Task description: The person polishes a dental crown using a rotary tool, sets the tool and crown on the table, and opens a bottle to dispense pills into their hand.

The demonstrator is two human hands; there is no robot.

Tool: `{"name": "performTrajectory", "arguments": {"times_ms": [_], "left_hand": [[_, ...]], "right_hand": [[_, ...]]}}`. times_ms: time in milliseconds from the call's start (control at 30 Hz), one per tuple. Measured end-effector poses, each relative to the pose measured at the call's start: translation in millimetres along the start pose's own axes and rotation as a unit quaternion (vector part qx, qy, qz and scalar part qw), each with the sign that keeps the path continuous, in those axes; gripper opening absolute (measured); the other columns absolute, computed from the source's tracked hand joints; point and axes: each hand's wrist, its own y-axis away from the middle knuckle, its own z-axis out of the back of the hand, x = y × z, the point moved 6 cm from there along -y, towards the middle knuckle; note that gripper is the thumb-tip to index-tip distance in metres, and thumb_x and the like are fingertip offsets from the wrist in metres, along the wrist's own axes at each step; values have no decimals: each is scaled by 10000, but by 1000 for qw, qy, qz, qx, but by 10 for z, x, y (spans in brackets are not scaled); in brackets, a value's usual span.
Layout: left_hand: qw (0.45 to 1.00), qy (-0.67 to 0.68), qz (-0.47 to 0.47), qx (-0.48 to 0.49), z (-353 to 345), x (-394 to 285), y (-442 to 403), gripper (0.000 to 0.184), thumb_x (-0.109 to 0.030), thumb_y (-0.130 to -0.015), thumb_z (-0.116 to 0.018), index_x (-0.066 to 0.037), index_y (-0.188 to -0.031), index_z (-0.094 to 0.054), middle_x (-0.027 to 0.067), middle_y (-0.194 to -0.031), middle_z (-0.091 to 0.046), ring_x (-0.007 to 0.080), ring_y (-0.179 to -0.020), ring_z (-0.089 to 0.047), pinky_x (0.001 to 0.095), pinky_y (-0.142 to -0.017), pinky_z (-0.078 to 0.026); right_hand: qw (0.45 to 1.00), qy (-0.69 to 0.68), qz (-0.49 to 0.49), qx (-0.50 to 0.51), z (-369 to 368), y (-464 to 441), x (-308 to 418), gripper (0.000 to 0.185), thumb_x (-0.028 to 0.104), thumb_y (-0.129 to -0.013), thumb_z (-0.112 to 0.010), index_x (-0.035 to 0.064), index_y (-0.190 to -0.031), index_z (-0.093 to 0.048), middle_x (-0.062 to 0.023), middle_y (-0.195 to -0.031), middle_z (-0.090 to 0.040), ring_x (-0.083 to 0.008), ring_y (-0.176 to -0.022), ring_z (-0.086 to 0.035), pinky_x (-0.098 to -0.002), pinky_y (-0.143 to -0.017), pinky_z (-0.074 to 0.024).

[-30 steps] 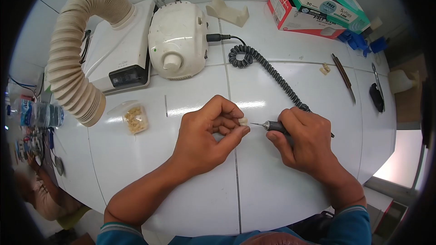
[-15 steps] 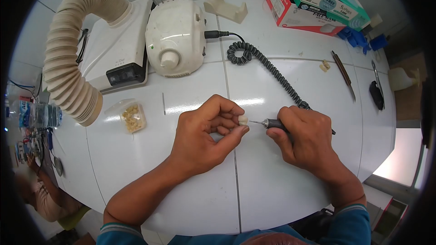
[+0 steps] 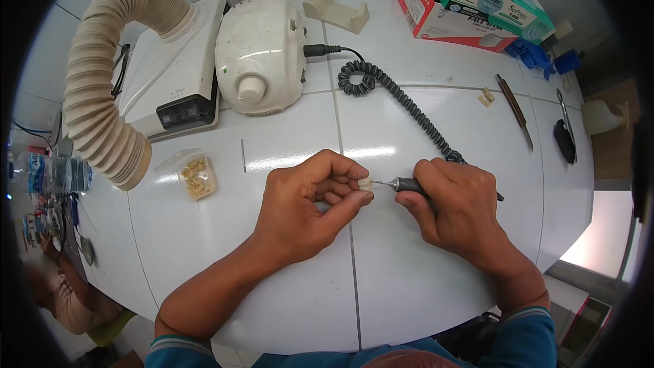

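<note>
Pinching small pale piece [image 3: 366, 184] in left hand [image 3: 303, 204], above bench [image 3: 293, 307]. Gripping handpiece [image 3: 410, 186] in right hand [image 3: 458, 206], with thin bit [image 3: 383, 182] at or just beside piece. Risking skid into left fingertips [image 3: 366, 197] from off-centre pressure, drop from loosened pinch.

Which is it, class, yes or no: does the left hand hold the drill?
No, the right hand grips the drill, while the left hand pinches a small pale piece.

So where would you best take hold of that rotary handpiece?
Probably around the handpiece's dark barrel, coming from the right, as the right hand does: it is much thicker than the thin bur, which points left, towards the small pale piece in the left hand.
</note>
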Motion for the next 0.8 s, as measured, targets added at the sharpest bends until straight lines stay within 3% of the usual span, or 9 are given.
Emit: {"name": "performTrajectory", "arguments": {"times_ms": [800], "left_hand": [[1000,-4,22,4,-7,4,-2,229,10,-964,-851,53,-1148,-721,63,-937,-771,83,-866,-767,228,-801,-630]], "right_hand": [[1000,15,-3,5,-9,-7,14,438,456,-1010,-802,111,-839,-593,-30,-661,-539,-217,-522,-573,-377,-488,-423]]}}
